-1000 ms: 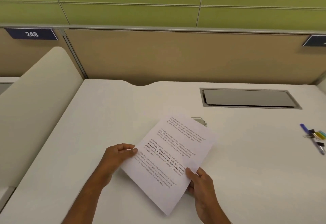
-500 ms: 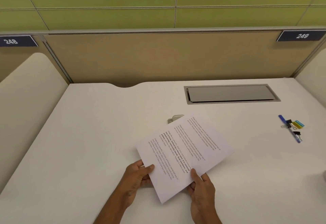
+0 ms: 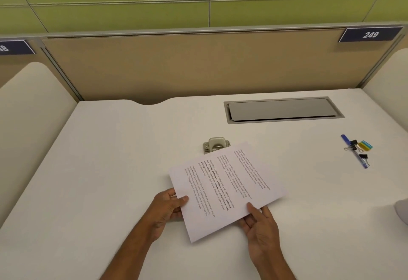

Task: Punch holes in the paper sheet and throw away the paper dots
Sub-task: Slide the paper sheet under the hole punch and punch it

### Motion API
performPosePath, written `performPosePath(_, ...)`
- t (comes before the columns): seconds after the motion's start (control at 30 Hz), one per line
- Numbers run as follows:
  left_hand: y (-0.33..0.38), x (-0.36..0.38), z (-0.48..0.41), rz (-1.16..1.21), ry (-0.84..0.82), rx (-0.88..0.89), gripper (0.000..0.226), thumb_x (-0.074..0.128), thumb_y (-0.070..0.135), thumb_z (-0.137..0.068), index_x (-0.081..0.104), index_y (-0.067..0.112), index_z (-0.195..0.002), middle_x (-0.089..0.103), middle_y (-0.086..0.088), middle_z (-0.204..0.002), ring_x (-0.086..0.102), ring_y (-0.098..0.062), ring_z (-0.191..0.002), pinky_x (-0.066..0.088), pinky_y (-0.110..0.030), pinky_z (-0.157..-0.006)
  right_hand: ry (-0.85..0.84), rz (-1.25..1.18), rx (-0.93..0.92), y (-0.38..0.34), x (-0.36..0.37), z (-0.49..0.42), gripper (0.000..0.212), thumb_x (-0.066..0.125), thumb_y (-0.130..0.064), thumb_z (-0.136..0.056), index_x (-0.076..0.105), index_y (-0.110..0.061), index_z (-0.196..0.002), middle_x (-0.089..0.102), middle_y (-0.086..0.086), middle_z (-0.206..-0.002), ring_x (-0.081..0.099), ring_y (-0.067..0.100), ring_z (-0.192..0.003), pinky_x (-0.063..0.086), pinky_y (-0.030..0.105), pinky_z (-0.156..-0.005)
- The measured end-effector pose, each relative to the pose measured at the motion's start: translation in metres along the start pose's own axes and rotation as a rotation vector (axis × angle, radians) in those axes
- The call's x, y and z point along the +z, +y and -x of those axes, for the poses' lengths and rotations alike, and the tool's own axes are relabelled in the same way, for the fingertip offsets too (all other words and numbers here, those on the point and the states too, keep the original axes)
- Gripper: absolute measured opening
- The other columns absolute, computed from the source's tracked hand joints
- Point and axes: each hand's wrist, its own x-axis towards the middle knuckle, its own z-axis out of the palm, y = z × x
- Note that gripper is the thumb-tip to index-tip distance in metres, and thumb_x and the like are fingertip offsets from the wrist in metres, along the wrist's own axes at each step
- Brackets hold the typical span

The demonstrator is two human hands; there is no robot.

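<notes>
A printed paper sheet (image 3: 225, 188) is held just above the white desk (image 3: 106, 169), turned so its text runs sideways. My left hand (image 3: 169, 208) pinches its left edge, thumb on top. My right hand (image 3: 261, 226) pinches its near edge, thumb on the page and fingers beneath. A small metal hole punch (image 3: 215, 144) stands on the desk right behind the sheet's far edge, partly covered by it.
A blue pen (image 3: 354, 151) with binder clips and coloured tabs (image 3: 365, 145) lies at the right. A grey cable hatch (image 3: 282, 109) is set into the desk at the back. Padded dividers flank the desk; a grey object (image 3: 403, 211) shows at the right edge.
Both hands have rotated the sheet clockwise and lowered it, uncovering most of the hole punch. The view has shifted to the right.
</notes>
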Motion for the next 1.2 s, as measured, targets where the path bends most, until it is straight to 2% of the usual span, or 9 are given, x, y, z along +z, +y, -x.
performPosePath(0.17, 0.001, -0.007, -0.004, -0.025, -0.011, -0.012, 0.031, 0.066, 0.005, -0.093, 0.065, 0.008, -0.123, 0.076, -0.011, -0.112, 0.074, -0.031, -0.103, 0.057, -0.053, -0.093, 0.014, -0.022, -0.010, -0.021, -0.011, -0.016, 0.038, 0.062, -0.003, -0.092, 0.064, -0.019, -0.127, 0.072, 0.007, -0.122, 0.068, 0.029, -0.112, 0.053, 0.052, -0.097)
performPosePath(0.27, 0.004, -0.008, -0.006, -0.044, -0.026, -0.012, 0.031, 0.066, 0.005, -0.093, 0.066, 0.009, -0.123, 0.076, -0.010, -0.112, 0.073, -0.030, -0.103, 0.058, -0.050, -0.092, 0.036, 0.016, -0.019, -0.033, -0.016, -0.026, 0.030, 0.064, -0.003, -0.091, 0.066, -0.016, -0.118, 0.074, 0.008, -0.117, 0.070, 0.030, -0.107, 0.059, 0.048, -0.085)
performPosePath(0.4, 0.005, -0.010, -0.008, -0.066, -0.033, -0.008, 0.031, 0.066, 0.005, -0.093, 0.066, 0.009, -0.124, 0.076, -0.011, -0.112, 0.073, -0.029, -0.104, 0.057, -0.049, -0.093, 0.040, 0.101, -0.026, -0.043, -0.022, -0.032, 0.019, 0.065, -0.003, -0.091, 0.064, -0.013, -0.107, 0.073, 0.013, -0.118, 0.070, 0.034, -0.107, 0.056, 0.052, -0.089)
performPosePath(0.6, 0.005, -0.009, -0.012, -0.083, 0.012, -0.007, 0.029, 0.066, 0.006, -0.094, 0.066, 0.011, -0.123, 0.077, -0.008, -0.109, 0.075, -0.027, -0.099, 0.061, -0.042, -0.083, 0.041, 0.213, -0.087, -0.045, -0.031, -0.026, 0.034, 0.060, 0.000, -0.093, 0.063, -0.014, -0.125, 0.074, 0.007, -0.115, 0.074, 0.029, -0.097, 0.061, 0.045, -0.079)
performPosePath(0.7, 0.003, -0.007, -0.014, -0.094, 0.041, -0.013, 0.027, 0.066, 0.006, -0.094, 0.067, 0.010, -0.120, 0.078, -0.008, -0.106, 0.075, -0.027, -0.097, 0.061, -0.041, -0.081, 0.050, 0.206, -0.086, -0.042, -0.034, -0.024, 0.036, 0.060, 0.001, -0.093, 0.063, -0.014, -0.125, 0.074, 0.006, -0.114, 0.074, 0.029, -0.095, 0.063, 0.040, -0.072)
performPosePath(0.83, 0.000, -0.005, -0.017, -0.091, 0.089, -0.016, 0.021, 0.065, 0.008, -0.095, 0.067, 0.008, -0.116, 0.079, -0.009, -0.102, 0.076, -0.027, -0.093, 0.061, -0.041, -0.081, 0.070, 0.180, -0.056, -0.037, -0.037, -0.023, 0.037, 0.060, 0.002, -0.092, 0.062, -0.013, -0.126, 0.074, 0.009, -0.115, 0.073, 0.031, -0.096, 0.064, 0.038, -0.069)
performPosePath(1.0, -0.001, -0.002, -0.024, -0.064, 0.163, -0.001, 0.019, 0.065, 0.008, -0.095, 0.068, 0.008, -0.114, 0.079, -0.009, -0.100, 0.076, -0.027, -0.090, 0.059, -0.034, -0.070, 0.077, 0.145, -0.030, -0.036, -0.034, -0.026, 0.033, 0.060, 0.003, -0.092, 0.063, -0.015, -0.119, 0.073, 0.010, -0.114, 0.072, 0.032, -0.097, 0.063, 0.033, -0.063)
performPosePath(1.2, 0.002, 0.003, -0.036, -0.039, 0.216, 0.020, 0.020, 0.066, 0.008, -0.094, 0.068, 0.009, -0.114, 0.079, -0.008, -0.101, 0.075, -0.027, -0.092, 0.059, -0.035, -0.075, 0.089, 0.105, -0.005, -0.037, -0.030, -0.036, 0.034, 0.062, 0.003, -0.091, 0.062, -0.013, -0.121, 0.072, 0.013, -0.116, 0.071, 0.032, -0.097, 0.064, 0.034, -0.063)
